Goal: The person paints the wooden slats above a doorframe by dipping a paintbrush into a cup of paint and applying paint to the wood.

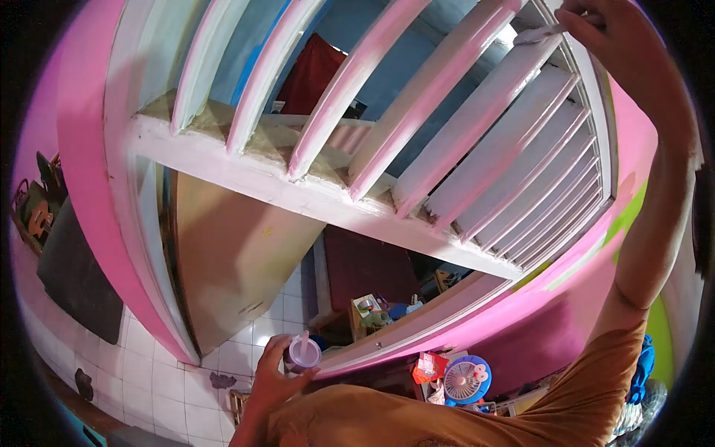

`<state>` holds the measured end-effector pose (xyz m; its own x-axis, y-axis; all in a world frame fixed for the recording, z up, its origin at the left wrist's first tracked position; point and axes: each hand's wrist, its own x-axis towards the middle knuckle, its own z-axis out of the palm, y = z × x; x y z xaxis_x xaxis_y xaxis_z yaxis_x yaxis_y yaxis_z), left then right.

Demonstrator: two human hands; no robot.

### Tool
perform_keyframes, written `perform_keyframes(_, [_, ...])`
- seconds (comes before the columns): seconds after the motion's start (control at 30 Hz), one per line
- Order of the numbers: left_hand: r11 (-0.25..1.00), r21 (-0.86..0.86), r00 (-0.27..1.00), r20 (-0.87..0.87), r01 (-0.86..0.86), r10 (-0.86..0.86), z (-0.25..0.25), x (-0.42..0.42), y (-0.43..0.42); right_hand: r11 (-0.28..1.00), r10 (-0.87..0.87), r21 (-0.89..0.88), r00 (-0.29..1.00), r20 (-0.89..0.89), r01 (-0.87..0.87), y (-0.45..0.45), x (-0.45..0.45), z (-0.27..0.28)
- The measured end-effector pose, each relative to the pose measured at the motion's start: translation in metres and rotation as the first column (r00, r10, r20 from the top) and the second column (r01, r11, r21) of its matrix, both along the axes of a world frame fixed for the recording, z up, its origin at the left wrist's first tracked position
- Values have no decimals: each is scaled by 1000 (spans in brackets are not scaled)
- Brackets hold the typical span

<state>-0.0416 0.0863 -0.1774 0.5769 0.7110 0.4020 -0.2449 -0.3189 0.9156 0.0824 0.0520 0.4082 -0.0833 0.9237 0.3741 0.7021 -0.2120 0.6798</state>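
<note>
Paintbrush held high at a pink-streaked slat.
It is pinched in the right hand; well below, a paint cup is clasped by the left hand, fingers curled round it.

Above the smooth, wood-like door, the slats look streaky and glossily painted and the red cloth matt, while around its foot the floor tiles gleam smoothly, and the cup right of it appears plastic.

The head view looks down closely across pink-streaked slats.
</note>
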Motion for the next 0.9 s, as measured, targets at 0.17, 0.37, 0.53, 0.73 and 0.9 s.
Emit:
perform_keyframes(0.17, [999, -46, 1000, -1, 5, -5, 7, 2, -3, 1000, 11, 14, 1000, -27, -11, -15, 6, -5])
perform_keyframes(0.37, [998, -2, 997, -43, 58, -58, 4, 4, -4, 993, 90, 90, 992, -92, -82, -50, 12, -16])
perform_keyframes(0.53, [999, 29, 993, -116, 24, -21, 16, 1, -8, 847, 427, 452, 865, -264, -280, -102, 13, -68])
perform_keyframes(0.73, [994, -102, 996, -80, -32, 24, 27, 2, -19, 727, 686, 569, 449, -573, -385, -138, 61, -192])
perform_keyframes(0.9, [984, -124, 991, -61, -124, 117, 28, 3, -30, 763, 612, 528, 150, -777, -374, -127, 102, -277])
